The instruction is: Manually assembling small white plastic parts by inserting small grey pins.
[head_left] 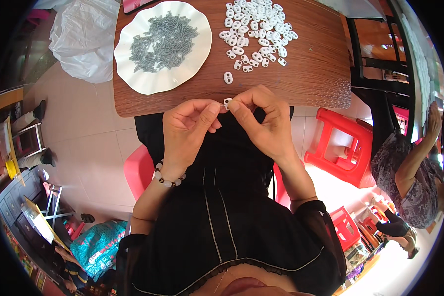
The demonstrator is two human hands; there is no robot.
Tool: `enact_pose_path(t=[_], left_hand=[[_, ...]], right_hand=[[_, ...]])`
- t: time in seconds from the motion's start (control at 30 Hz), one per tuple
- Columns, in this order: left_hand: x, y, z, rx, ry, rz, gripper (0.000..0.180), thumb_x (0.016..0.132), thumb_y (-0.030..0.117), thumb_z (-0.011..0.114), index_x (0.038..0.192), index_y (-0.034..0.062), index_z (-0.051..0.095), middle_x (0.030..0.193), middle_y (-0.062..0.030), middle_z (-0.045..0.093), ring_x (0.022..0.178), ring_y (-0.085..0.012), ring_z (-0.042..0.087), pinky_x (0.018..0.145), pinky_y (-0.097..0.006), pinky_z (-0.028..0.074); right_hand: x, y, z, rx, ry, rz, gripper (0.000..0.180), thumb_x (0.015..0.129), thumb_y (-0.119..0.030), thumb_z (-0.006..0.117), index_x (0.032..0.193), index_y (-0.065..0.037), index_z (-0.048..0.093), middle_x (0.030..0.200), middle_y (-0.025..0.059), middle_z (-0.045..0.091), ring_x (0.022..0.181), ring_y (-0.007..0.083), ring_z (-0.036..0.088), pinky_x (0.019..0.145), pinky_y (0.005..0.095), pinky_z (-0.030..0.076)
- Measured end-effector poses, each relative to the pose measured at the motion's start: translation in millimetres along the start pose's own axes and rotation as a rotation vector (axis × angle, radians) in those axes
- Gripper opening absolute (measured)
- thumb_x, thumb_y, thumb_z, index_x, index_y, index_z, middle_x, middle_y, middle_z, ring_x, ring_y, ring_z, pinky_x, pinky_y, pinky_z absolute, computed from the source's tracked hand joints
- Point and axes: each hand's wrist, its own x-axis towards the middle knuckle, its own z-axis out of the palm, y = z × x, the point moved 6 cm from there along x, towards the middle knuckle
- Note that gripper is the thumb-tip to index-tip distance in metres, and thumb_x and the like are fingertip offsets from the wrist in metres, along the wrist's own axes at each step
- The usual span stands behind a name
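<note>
right hand (266, 121) grips a seemingly unfinished piece (227, 101); left hand (190, 123) pinches beside it (contents hidden). white pieces (264, 34) and grey bits (167, 42) apparently await.

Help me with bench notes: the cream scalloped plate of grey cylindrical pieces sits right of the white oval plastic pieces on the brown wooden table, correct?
No: the head view shows the plate left, not right, of the white pieces; the rest holds.
</note>
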Motion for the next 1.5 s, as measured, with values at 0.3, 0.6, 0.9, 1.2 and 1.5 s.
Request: enact_pose_path(t=[0.3,0.6,0.9,1.2,1.5], left_hand=[[-1.5,-1.0,0.0,0.033,0.02,0.016,0.016,0.091,0.011,0.063,0.094,-0.0033,0.068,0.084,-0.0079,0.07,0.063,-0.0071,0.058,0.057,-0.019,0.048],[-3.0,1.7,-0.8,0.0,0.034,0.031,0.016,0.091,0.011,0.064,0.093,-0.0041,0.067,0.085,-0.0084,0.069,0.062,-0.0079,0.059,0.056,-0.02,0.048],[-5.4,4.4,-1.3,0.049,0.061,0.058,0.014,0.091,0.009,0.063,0.093,-0.0046,0.066,0.084,-0.0079,0.069,0.063,-0.0081,0.06,0.057,-0.021,0.049],[-4.4,1.9,-2.2,0.055,0.07,0.048,0.015,0.091,0.01,0.063,0.093,-0.0049,0.066,0.084,-0.0083,0.069,0.064,-0.0085,0.061,0.057,-0.021,0.05],[0.4,2.9,1.2,0.018,0.017,0.065,0.02,0.095,0.014,0.058,0.096,-0.0052,0.064,0.088,-0.0103,0.068,0.065,-0.0103,0.061,0.058,-0.022,0.05]], right_hand=[[0.7,-1.3,2.1,-0.028,0.0,-0.011,0.004,0.082,-0.005,0.068,0.081,-0.001,0.067,0.07,0.003,0.059,0.067,0.0105,0.051,0.063,0.0248,0.041],[2.5,-6.7,3.4,-0.066,-0.028,-0.032,0.004,0.082,-0.005,0.068,0.08,-0.002,0.067,0.071,0.0031,0.061,0.067,0.012,0.052,0.063,0.0259,0.042],[2.3,-7.6,4.6,-0.103,-0.026,-0.074,0.004,0.081,-0.005,0.068,0.079,-0.001,0.067,0.071,0.0034,0.061,0.067,0.0134,0.051,0.062,0.0272,0.041],[3.3,-5.9,6.9,-0.104,-0.036,-0.062,0.003,0.08,-0.004,0.068,0.079,-0.001,0.067,0.07,0.0035,0.061,0.066,0.0142,0.05,0.061,0.0276,0.041],[4.0,2.1,2.9,0.019,-0.016,-0.002,0.006,0.084,-0.007,0.068,0.081,-0.001,0.067,0.071,0.0012,0.061,0.067,0.0083,0.052,0.063,0.0236,0.042]])
